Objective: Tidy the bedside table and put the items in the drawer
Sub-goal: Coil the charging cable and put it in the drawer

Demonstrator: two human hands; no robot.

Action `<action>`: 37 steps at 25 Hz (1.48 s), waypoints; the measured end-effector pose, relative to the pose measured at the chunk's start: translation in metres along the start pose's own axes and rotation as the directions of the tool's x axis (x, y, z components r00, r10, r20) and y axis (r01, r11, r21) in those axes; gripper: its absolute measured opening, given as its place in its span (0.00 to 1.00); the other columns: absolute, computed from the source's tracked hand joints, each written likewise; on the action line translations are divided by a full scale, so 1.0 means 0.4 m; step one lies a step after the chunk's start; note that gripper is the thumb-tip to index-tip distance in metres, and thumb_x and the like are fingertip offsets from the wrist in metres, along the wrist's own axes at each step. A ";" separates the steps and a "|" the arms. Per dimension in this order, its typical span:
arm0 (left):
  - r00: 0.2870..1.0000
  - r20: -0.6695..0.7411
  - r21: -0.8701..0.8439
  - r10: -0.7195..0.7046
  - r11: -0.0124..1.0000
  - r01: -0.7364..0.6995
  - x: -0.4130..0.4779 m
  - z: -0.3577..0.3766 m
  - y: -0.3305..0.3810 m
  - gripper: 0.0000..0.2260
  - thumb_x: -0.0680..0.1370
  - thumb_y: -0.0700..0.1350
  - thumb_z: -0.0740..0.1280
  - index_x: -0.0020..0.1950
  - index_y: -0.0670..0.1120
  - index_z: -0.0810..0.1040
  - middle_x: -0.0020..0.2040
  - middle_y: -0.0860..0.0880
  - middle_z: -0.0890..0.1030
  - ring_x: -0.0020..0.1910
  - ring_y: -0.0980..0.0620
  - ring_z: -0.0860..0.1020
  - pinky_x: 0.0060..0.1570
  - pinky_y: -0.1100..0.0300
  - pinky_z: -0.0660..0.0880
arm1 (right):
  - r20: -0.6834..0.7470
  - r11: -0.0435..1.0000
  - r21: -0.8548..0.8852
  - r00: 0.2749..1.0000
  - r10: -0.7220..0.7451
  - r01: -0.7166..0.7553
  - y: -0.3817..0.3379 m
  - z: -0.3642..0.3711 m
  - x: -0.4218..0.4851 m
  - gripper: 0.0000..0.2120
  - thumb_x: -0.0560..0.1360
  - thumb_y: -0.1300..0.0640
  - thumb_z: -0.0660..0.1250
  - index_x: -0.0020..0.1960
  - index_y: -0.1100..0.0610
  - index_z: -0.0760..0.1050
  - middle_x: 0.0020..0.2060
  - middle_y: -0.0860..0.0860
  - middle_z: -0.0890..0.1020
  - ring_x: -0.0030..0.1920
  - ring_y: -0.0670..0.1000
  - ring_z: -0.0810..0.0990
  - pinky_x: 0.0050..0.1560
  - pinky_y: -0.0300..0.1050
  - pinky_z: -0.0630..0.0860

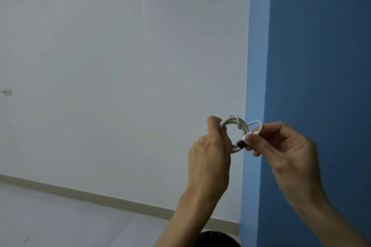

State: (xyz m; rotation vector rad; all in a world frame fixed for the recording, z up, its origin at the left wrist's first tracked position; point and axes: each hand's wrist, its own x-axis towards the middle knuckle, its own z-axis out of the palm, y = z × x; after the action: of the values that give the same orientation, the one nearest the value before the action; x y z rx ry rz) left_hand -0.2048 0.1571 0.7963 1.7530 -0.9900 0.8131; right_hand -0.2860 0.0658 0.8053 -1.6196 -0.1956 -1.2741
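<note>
A white charging cable [233, 124] is wound into a small coil and held up in front of the wall, at chest height. My left hand [210, 152] grips the left side of the coil. My right hand [281, 146] pinches the cable's free end just behind its dark USB plug [241, 143], which points toward the coil's lower right. A short loop of cable arcs over my right fingers. Neither the bedside table nor the drawer is in view.
A white wall [120, 66] fills the left, a blue wall [321, 46] the right, meeting at a corner. A beige skirting board [90, 196] runs along the grey floor. A dark round object [216, 239] sits at the bottom edge. A wall socket [7, 92] is far left.
</note>
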 end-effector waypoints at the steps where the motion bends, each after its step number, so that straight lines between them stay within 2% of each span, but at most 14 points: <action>1: 1.000 0.004 -0.008 0.004 1.000 -0.004 0.000 -0.001 0.001 0.04 0.82 0.47 0.50 0.48 0.51 0.59 0.26 0.54 0.65 0.27 0.48 0.69 0.29 0.53 0.65 | -0.037 1.000 -0.011 0.999 -0.022 0.021 -0.001 0.009 -0.006 0.07 0.62 0.55 0.72 0.38 0.56 0.77 0.32 0.48 0.84 0.30 0.45 0.81 0.32 0.31 0.76; 4: 0.998 0.019 -0.010 0.065 0.998 -0.065 -0.001 -0.005 0.005 0.04 0.82 0.46 0.50 0.48 0.51 0.59 0.26 0.54 0.64 0.25 0.51 0.65 0.27 0.56 0.61 | -0.147 0.997 -0.021 0.986 -0.077 0.075 0.009 0.027 -0.017 0.05 0.64 0.54 0.71 0.37 0.52 0.76 0.32 0.45 0.83 0.31 0.43 0.80 0.32 0.29 0.74; 6: 0.994 0.056 -0.040 0.091 0.995 -0.089 -0.001 -0.004 0.004 0.04 0.82 0.46 0.50 0.48 0.51 0.58 0.27 0.54 0.65 0.26 0.49 0.69 0.27 0.53 0.67 | -0.184 0.986 -0.141 0.977 -0.112 0.087 0.019 0.032 -0.016 0.07 0.66 0.50 0.72 0.36 0.49 0.74 0.35 0.46 0.82 0.34 0.45 0.79 0.34 0.29 0.73; 10: 0.979 0.190 -0.162 0.070 0.986 -0.039 -0.012 0.000 0.009 0.03 0.80 0.51 0.49 0.49 0.53 0.58 0.36 0.51 0.76 0.42 0.43 0.82 0.39 0.45 0.77 | -0.156 0.914 -0.398 0.976 -0.153 0.080 0.048 0.030 -0.011 0.10 0.69 0.50 0.70 0.39 0.52 0.69 0.36 0.48 0.77 0.38 0.47 0.77 0.39 0.33 0.75; 12: 0.976 0.211 -0.215 0.057 0.977 -0.010 -0.013 0.006 0.010 0.08 0.78 0.56 0.46 0.48 0.53 0.58 0.42 0.47 0.82 0.44 0.42 0.82 0.41 0.45 0.77 | -0.140 0.960 -0.280 0.990 -0.034 -0.007 0.059 0.025 -0.003 0.09 0.70 0.58 0.70 0.42 0.51 0.69 0.40 0.47 0.78 0.40 0.41 0.80 0.37 0.29 0.75; 14: 0.976 0.202 -0.212 0.078 0.977 -0.034 -0.013 0.013 0.013 0.08 0.79 0.56 0.46 0.48 0.53 0.59 0.42 0.46 0.82 0.41 0.42 0.81 0.39 0.45 0.77 | -0.011 0.982 -0.121 0.989 0.145 -0.145 0.059 0.021 0.011 0.06 0.72 0.62 0.68 0.44 0.52 0.73 0.38 0.50 0.81 0.36 0.41 0.82 0.33 0.32 0.76; 15: 0.978 0.188 -0.203 0.092 0.978 -0.053 -0.013 0.014 0.013 0.05 0.79 0.53 0.47 0.48 0.53 0.59 0.39 0.48 0.82 0.39 0.43 0.81 0.38 0.45 0.77 | 0.048 0.978 -0.131 0.984 0.173 -0.165 0.054 0.019 0.015 0.03 0.72 0.62 0.67 0.42 0.55 0.76 0.33 0.51 0.82 0.31 0.43 0.81 0.30 0.33 0.75; 18: 0.987 0.114 -0.195 0.117 0.976 -0.093 -0.005 0.008 0.007 0.03 0.79 0.48 0.49 0.48 0.51 0.60 0.28 0.54 0.71 0.31 0.44 0.76 0.34 0.45 0.75 | 0.100 0.982 -0.172 0.990 0.101 -0.083 0.044 -0.001 0.011 0.13 0.71 0.52 0.68 0.32 0.59 0.78 0.21 0.51 0.74 0.23 0.43 0.70 0.26 0.29 0.68; 22: 0.990 0.076 -0.154 0.120 0.982 -0.107 0.024 -0.016 0.002 0.05 0.82 0.45 0.52 0.49 0.48 0.65 0.27 0.52 0.64 0.27 0.50 0.62 0.31 0.48 0.66 | 0.228 0.990 -0.143 0.973 0.031 0.001 0.033 -0.032 0.006 0.22 0.62 0.33 0.67 0.42 0.50 0.83 0.26 0.53 0.77 0.26 0.43 0.70 0.31 0.30 0.71; 26: 0.986 0.117 -0.148 0.115 0.984 -0.098 0.036 -0.032 -0.020 0.08 0.82 0.48 0.52 0.48 0.46 0.67 0.28 0.49 0.66 0.28 0.50 0.61 0.30 0.49 0.63 | 0.262 0.962 -0.272 0.964 0.049 0.025 0.014 -0.057 -0.019 0.09 0.68 0.43 0.68 0.37 0.47 0.82 0.28 0.47 0.80 0.26 0.44 0.73 0.28 0.31 0.70; 29: 0.981 0.154 -0.130 0.114 0.987 -0.095 0.034 -0.034 -0.033 0.10 0.82 0.49 0.52 0.48 0.45 0.68 0.27 0.50 0.65 0.28 0.49 0.61 0.31 0.48 0.63 | 0.283 0.913 -0.403 0.957 0.067 0.055 0.000 -0.077 -0.031 0.10 0.68 0.41 0.67 0.37 0.46 0.81 0.30 0.45 0.82 0.29 0.44 0.77 0.29 0.28 0.71; 31: 0.975 0.167 -0.135 0.146 0.983 -0.125 0.034 -0.036 -0.028 0.10 0.82 0.49 0.52 0.49 0.46 0.68 0.26 0.50 0.64 0.28 0.49 0.61 0.30 0.52 0.62 | 0.320 0.915 -0.404 0.936 0.150 -0.009 -0.017 -0.086 -0.018 0.08 0.69 0.44 0.68 0.38 0.47 0.80 0.31 0.49 0.83 0.30 0.44 0.78 0.32 0.30 0.73; 34: 0.952 0.190 -0.182 0.239 0.962 -0.205 0.045 -0.038 -0.005 0.08 0.82 0.48 0.53 0.49 0.46 0.68 0.27 0.50 0.64 0.28 0.49 0.62 0.30 0.54 0.62 | 0.440 0.945 -0.283 0.853 0.283 -0.167 -0.046 -0.082 0.008 0.25 0.61 0.29 0.64 0.43 0.49 0.78 0.26 0.57 0.80 0.27 0.47 0.75 0.30 0.35 0.70; 37: 0.951 0.191 -0.286 0.242 0.941 -0.182 0.047 -0.042 0.012 0.06 0.82 0.47 0.56 0.49 0.47 0.68 0.27 0.50 0.66 0.27 0.51 0.62 0.29 0.56 0.61 | 0.410 0.937 -0.342 0.887 0.214 -0.068 -0.049 -0.072 0.021 0.31 0.62 0.30 0.58 0.39 0.59 0.74 0.18 0.53 0.70 0.21 0.45 0.65 0.23 0.33 0.65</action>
State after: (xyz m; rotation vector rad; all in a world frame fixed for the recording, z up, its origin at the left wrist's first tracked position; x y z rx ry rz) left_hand -0.2021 0.1666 0.8201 1.5439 -1.3935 0.5894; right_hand -0.3131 0.0491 0.8216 -2.1554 -0.1478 -0.8350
